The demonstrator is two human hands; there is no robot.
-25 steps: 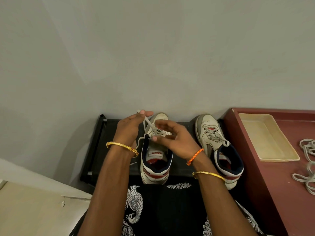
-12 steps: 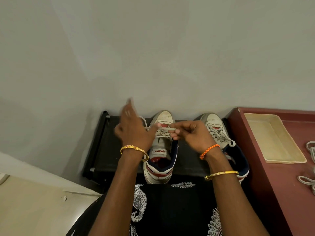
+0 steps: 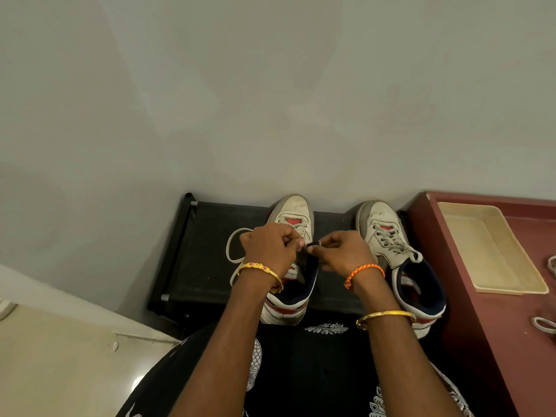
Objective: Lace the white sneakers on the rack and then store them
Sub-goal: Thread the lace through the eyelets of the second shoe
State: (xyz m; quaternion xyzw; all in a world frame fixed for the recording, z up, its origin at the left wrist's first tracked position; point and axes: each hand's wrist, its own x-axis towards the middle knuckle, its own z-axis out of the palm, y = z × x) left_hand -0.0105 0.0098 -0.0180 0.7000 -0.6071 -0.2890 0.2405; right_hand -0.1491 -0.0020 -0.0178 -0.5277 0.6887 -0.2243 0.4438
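Lacing in progress: both hands meet over the midfoot of one white sneaker on a black shoe rack (image 3: 207, 251).
Left hand (image 3: 267, 251): fingers curled, pinching the white shoelace (image 3: 233, 251), which loops out just beside it over the rack.
Right hand (image 3: 340, 254): fingers curled, thumb and forefinger pinching the dark lace tip between the two hands.
Unlaced sneaker (image 3: 293, 215): directly beneath both hands, toe pointing away toward the wall, heel at the rack's near edge.
Laced sneaker (image 3: 388, 239): just beside the right hand, on its outer side, laces tied, same rack.
Maroon tabletop (image 3: 481, 326): beyond the laced sneaker, well apart from the right hand.
Cream tray (image 3: 469, 236): on that tabletop.
Spare laces (image 3: 543, 323): at the tabletop's far right edge.
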